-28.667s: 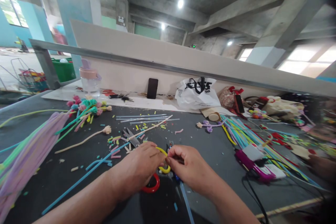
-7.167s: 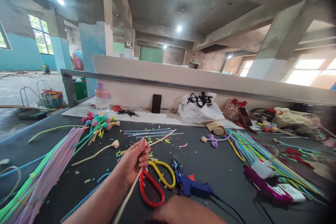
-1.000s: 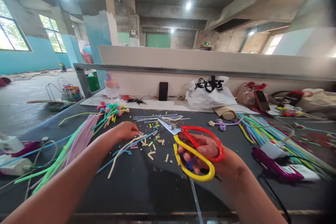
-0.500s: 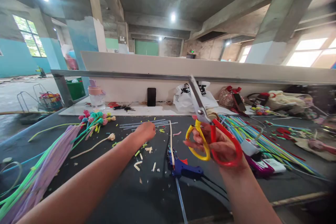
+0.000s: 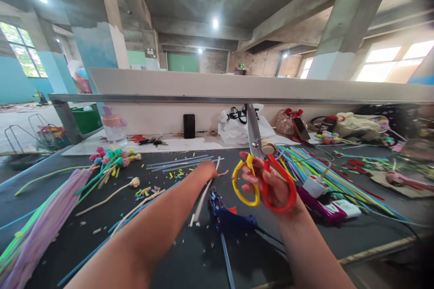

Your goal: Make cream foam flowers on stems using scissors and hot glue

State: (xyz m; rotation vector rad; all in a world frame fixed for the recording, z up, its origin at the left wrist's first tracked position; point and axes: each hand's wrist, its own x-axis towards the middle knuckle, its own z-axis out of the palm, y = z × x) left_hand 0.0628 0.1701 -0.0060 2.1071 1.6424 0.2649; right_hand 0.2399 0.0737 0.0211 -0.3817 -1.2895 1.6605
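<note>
My left hand (image 5: 208, 170) reaches far across the dark table, its fingers mostly hidden behind the back of the hand. A cream pipe cleaner (image 5: 203, 198) runs through its grip, one end showing above the hand and a blurred length below. Scissors (image 5: 255, 144) with one yellow and one red handle are in my right hand (image 5: 271, 183), fingers around the loops, blades together and pointing up. Between my forearms lies a blue glue gun (image 5: 233, 221) with a clear glue stick (image 5: 227, 259) in its back. A short pink strip (image 5: 223, 173) is beside my left hand.
Clear glue sticks (image 5: 179, 162) and cut scraps lie beyond my left forearm. Bundled pipe cleaners (image 5: 50, 216) are at left, more pipe cleaners (image 5: 325, 176) at right near a white charger (image 5: 315, 186). A phone (image 5: 189, 126), bottle (image 5: 114, 126) and white bag (image 5: 237, 128) stand along the back.
My left hand has moved right to the cream pipe cleaner, which has left the glue gun's nozzle and tilts left. The scissors remain in my right hand. The view has turned slightly right.
</note>
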